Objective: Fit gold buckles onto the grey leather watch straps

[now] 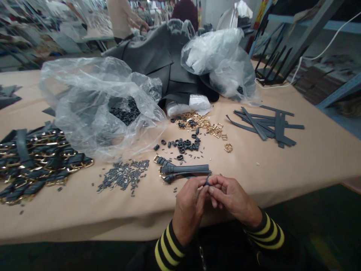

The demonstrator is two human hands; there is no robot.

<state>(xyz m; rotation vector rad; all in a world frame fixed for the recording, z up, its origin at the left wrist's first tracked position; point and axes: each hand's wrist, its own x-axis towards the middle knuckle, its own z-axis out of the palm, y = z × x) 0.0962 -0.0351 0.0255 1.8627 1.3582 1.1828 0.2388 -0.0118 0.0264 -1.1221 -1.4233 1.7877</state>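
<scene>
My left hand (190, 203) and my right hand (234, 196) meet at the table's front edge, fingertips pinched around a small dark grey strip (208, 181). Most of that strip is hidden by the fingers, so its exact kind cannot be told. Just beyond the hands lie several dark grey straps with gold buckles (184, 169), side by side. Behind them is a loose group of dark strap loops (184, 144). Farther back sits a heap of gold buckle frames (197, 120). To the left, small dark and silvery pieces (122, 175) are spread in a pile.
A clear plastic bag (93, 109) holds dark loops, and finished-looking buckled straps (34, 162) are heaped at far left. Flat dark strips (265, 124) lie at right, near a black router (270, 71). Grey sheet material (152, 49) stands behind; a person (121, 19) works beyond.
</scene>
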